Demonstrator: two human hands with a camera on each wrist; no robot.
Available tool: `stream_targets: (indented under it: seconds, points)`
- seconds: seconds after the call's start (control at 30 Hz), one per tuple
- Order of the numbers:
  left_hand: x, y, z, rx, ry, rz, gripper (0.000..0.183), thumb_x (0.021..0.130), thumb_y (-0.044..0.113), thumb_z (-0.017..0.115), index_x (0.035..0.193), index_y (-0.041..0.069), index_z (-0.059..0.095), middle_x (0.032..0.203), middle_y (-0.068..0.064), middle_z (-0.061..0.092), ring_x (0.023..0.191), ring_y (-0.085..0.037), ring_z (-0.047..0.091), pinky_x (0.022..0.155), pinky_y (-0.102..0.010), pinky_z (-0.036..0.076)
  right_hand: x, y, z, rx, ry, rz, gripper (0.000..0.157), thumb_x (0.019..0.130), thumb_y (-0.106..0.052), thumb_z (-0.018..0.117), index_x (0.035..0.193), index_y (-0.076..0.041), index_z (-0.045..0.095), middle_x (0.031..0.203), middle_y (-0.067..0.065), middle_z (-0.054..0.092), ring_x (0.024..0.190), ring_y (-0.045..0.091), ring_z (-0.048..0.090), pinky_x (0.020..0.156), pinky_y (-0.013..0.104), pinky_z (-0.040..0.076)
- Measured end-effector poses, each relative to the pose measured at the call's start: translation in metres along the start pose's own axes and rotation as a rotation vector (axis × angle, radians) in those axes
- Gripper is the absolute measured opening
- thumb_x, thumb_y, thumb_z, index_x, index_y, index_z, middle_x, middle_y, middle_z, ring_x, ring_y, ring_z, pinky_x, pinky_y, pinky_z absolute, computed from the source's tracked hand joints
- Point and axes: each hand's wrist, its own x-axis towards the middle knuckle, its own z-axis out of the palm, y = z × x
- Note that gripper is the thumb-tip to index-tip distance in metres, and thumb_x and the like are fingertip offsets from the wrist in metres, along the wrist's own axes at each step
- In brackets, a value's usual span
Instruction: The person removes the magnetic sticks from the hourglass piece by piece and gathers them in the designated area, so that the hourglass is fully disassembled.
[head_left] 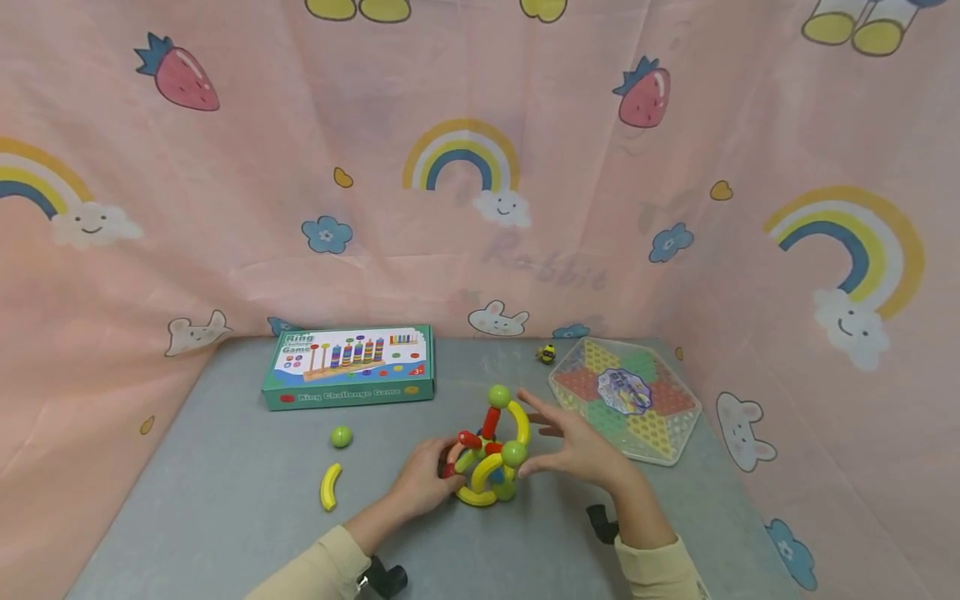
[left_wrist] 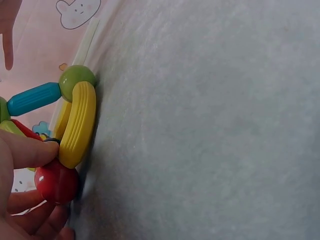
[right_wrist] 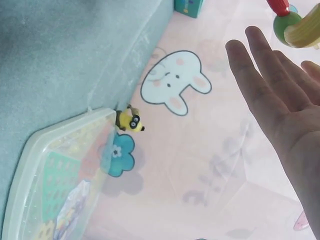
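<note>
A toy of colored balls and sticks stands on the table in the head view, with green balls, red straight sticks and yellow curved sticks. At its left side, my left hand grips it low down. The left wrist view shows that thumb by a red ball, where a yellow curved stick meets it; fingers lie on the ball's other side. A blue stick and a green ball join on above. My right hand, fingers spread and fairly straight, is beside the toy's right side, holding nothing.
Left of the toy lie a loose green ball and a yellow curved stick. Behind them sits a green Ring Challenge Game box. A clear-lidded hexagonal game board and a small bee figure lie at the back right.
</note>
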Motion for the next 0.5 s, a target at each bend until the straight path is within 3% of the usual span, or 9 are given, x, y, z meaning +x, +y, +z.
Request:
stream_targets:
  seconds: [0.2, 0.4, 0.5]
  points:
    - [0.0044, 0.0001, -0.0009, 0.009, -0.035, 0.015, 0.057, 0.087, 0.018, 0.076, 0.139, 0.003, 0.057, 0.132, -0.014, 0.061, 0.119, -0.029, 0.057, 0.100, -0.052, 0.049, -0.0002, -0.0018, -0.0006, 0.000, 0.004, 0.008, 0.104, 0.078, -0.034, 0.087, 0.161, -0.025, 0.026, 0.167, 0.007, 0.026, 0.142, 0.038, 0.044, 0.111, 0.061, 0.039]
    - [0.0065, -0.0007, -0.0016, -0.018, -0.051, 0.036, 0.054, 0.089, 0.014, 0.074, 0.140, 0.003, 0.057, 0.132, -0.009, 0.055, 0.109, -0.022, 0.057, 0.093, -0.044, 0.053, -0.0001, -0.0047, -0.0003, 0.006, 0.003, 0.020, 0.106, 0.077, -0.036, 0.088, 0.161, -0.023, 0.026, 0.166, 0.008, 0.026, 0.143, 0.038, 0.042, 0.111, 0.061, 0.038]
    - [0.0082, -0.0028, -0.0012, -0.036, -0.041, 0.048, 0.052, 0.090, 0.013, 0.073, 0.139, 0.005, 0.057, 0.127, -0.006, 0.058, 0.110, -0.020, 0.057, 0.096, -0.044, 0.052, 0.0004, -0.0049, 0.0008, -0.006, 0.009, 0.013, 0.106, 0.077, -0.036, 0.087, 0.161, -0.019, 0.025, 0.166, 0.010, 0.026, 0.142, 0.039, 0.043, 0.111, 0.061, 0.038]
